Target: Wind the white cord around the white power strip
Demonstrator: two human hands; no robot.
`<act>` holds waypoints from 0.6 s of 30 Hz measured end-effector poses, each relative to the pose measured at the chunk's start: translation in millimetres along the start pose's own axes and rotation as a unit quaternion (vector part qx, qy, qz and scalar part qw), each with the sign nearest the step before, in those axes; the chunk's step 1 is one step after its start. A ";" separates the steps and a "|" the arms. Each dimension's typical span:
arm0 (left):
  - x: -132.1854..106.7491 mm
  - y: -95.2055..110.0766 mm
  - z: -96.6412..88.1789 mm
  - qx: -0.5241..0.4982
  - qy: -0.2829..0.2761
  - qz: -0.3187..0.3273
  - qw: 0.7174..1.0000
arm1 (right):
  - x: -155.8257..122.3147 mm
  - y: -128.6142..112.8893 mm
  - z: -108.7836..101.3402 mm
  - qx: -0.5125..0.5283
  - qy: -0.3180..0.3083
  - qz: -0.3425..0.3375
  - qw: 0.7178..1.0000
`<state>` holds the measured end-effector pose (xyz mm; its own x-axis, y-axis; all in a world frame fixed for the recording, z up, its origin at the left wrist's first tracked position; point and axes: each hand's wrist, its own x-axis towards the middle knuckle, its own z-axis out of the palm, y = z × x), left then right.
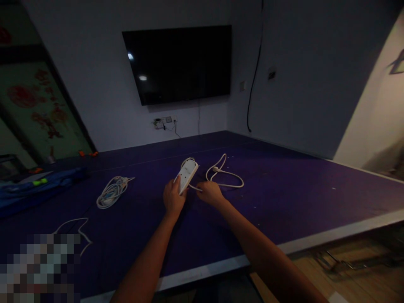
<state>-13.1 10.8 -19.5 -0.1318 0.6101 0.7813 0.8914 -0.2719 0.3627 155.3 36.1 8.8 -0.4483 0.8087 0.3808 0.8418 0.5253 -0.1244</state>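
A white power strip [188, 169] is gripped at its near end by my left hand [174, 197], tilted up off the purple tabletop [280, 198]. Its white cord [232, 185] loops behind the strip, and my right hand [211, 192] is closed around a stretch of it just to the right. Beyond my right hand, the rest of the cord lies in a loose loop, with what looks like the plug [216, 169] in it. My right fingertips are partly hidden.
A coiled white cable [112, 192] lies to the left, and another thin cord [82, 229] nearer me. Blue cloth [44, 185] is heaped at the far left. A television [183, 63] hangs above wall sockets [164, 120]. The table's pale edge [205, 272] runs in front of me.
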 end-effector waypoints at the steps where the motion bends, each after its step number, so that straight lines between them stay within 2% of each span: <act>1: 0.3 -2.8 -1.5 0.036 0.006 0.004 0.999 | 0.1 0.5 0.8 -0.001 0.000 0.003 1.000; 5: 2.9 -19.0 -8.8 0.142 0.017 0.014 0.990 | 0.9 4.7 -0.2 0.022 0.019 -0.008 1.000; 10: 4.7 -37.6 -15.3 0.172 0.014 0.017 0.985 | 1.9 13.3 -8.9 0.076 0.057 -0.032 0.995; 14: 5.8 -39.2 -14.1 0.171 -0.002 0.043 0.984 | 2.4 15.8 -8.7 0.111 0.083 -0.049 0.989; 18: 7.2 -35.2 -10.7 0.151 -0.028 0.107 0.982 | 2.1 14.9 -3.5 0.127 0.134 -0.020 0.983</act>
<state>-50.1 16.8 -21.1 0.0888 0.6060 0.7905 0.9851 -0.1705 0.0201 168.0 44.6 11.0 -0.3558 0.7046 0.6139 0.7080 0.6320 -0.3151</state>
